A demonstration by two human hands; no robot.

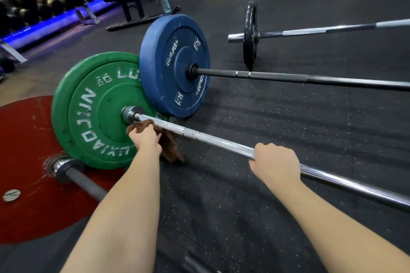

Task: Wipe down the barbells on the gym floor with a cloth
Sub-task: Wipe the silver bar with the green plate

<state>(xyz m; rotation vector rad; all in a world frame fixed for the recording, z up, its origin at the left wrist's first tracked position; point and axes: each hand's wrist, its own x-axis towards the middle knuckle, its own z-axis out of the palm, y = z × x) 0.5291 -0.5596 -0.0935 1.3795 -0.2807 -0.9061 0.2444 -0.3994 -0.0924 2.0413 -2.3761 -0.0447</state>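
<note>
Pressing the cloth (170,146) to the bar (217,142) just beside the green plate (95,108) with the left hand (145,137), knuckles up, fingers curled round the fabric, forearm stretched forward, a loose tail hanging below the bar. Clenching the same bar farther from the green plate with the right hand (275,162), overhand, wrist straight. Flanked by a blue plate (175,64) against the green plate's far rim and a red plate (26,162) on its near side.

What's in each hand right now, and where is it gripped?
The left hand holds a bunched brown cloth against the silver bar, close to the green plate. The right hand grips the same bar's bare shaft farther along.
</note>
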